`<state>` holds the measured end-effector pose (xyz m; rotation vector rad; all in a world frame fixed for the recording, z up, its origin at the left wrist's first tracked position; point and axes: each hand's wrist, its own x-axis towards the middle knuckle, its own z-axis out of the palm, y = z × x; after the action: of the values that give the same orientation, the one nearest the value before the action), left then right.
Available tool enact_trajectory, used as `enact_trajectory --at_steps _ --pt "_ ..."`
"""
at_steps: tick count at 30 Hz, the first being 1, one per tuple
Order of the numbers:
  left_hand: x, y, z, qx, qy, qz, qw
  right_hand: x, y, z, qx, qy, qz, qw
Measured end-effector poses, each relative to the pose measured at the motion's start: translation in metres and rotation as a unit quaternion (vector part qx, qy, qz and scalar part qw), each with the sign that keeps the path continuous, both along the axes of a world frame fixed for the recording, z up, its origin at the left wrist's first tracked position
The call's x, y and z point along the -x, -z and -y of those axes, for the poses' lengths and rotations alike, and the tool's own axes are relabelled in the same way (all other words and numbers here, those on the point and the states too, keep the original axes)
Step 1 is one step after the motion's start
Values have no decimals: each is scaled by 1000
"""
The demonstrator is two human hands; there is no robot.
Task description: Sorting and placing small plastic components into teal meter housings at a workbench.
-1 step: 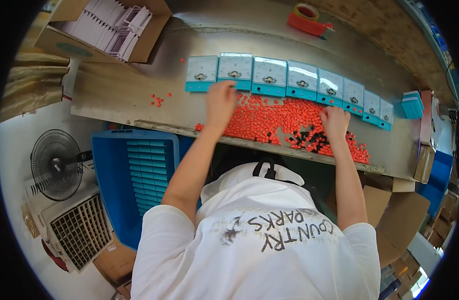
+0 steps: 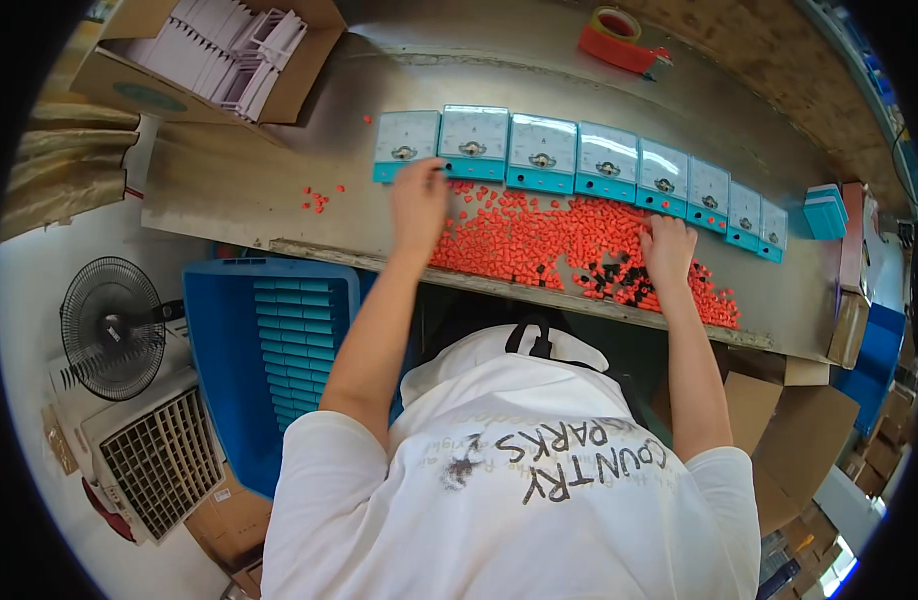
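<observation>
A curved row of teal-and-clear panel meters point(image 2: 542, 150) lies across the table, each with a dial window above a teal strip. My left hand point(image 2: 419, 208) is at the lower edge of the leftmost meter point(image 2: 407, 140), close to the second meter point(image 2: 475, 140). Its fingers are bent together, and what they hold, if anything, is too small to make out. Over the right part of a pile of small red caps point(image 2: 519, 235) is my right hand point(image 2: 669, 245), its fingers curled in below the row. Its fingertips are partly hidden. Black caps point(image 2: 619, 278) are mixed into the pile near it.
An open carton point(image 2: 309, 75) of white plastic frames stands at the far left. Tape rolls point(image 2: 616, 25) lie at the back. Teal pieces point(image 2: 826, 212) are stacked at the right. A blue bin point(image 2: 219, 370) and a fan point(image 2: 114, 325) stand left, below the table.
My left hand has moved left, from the second meter's teal strip toward the leftmost meter, uncovering that strip. My right hand has stayed almost in place over the caps.
</observation>
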<state>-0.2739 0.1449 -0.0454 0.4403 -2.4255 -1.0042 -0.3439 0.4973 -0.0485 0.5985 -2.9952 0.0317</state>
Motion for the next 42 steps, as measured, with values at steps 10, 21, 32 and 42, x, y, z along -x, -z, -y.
enact_trajectory --at_steps 10,21,32,42 --pt "-28 21 90 -24 -72 16 997 -10 8 38 6 37 -1 999" --pt "-16 18 86 137 -43 75 987 -11 9 43 26 106 -11 994" --pt "-13 15 95 174 100 -16 979 -6 -10 127 213 -53 -44 975" --pt "41 42 188 257 159 137 943 2 -7 147 107 -92 -28 990"
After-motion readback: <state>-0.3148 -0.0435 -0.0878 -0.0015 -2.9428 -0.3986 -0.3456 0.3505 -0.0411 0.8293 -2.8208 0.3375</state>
